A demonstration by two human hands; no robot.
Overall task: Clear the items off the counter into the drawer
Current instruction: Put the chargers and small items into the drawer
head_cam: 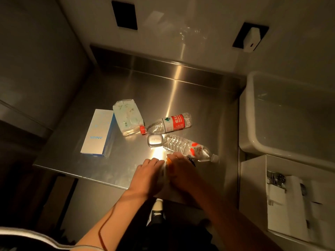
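- Dim room, one warm light glaring off the steel counter (181, 98); the glare washes out the spot just ahead of both hands.
- Left hand (147, 175) lies palm down near the counter's front edge, fingers (154, 161) fairly straight and close together, pressed against the side of a pale object (165, 172) squeezed between the two hands.
- Right hand (181, 171) is on the other side of that object, fingers curled over its top; something orange (170, 161) shows at the fingertips. What the object is I cannot tell: it is mostly hidden by the hands and blurred by the glare.
- Just beyond the right hand, a clear bottle (188, 147) lies on its side, its cap end pointing right; the hand covers part of its lower edge.
- Beside its base sits a small silvery case (154, 141), shine hiding any detail.
- Farther back, a red-labelled bottle (166, 124) lies flat, red cap pointing left, touching a clear packet (127, 117).
- Left of the packet lies a blue-white box (97, 132), printed ANKER.
- At the right, an open drawer (253, 180) holds a watch (277, 179) and pale shapes I cannot make out; the frame cuts it off.
- Above the drawer is a white tub (252, 113), also cut by the frame edge.
- On the back wall are two dark plates (125, 14), the right one carrying a white plug (252, 39).
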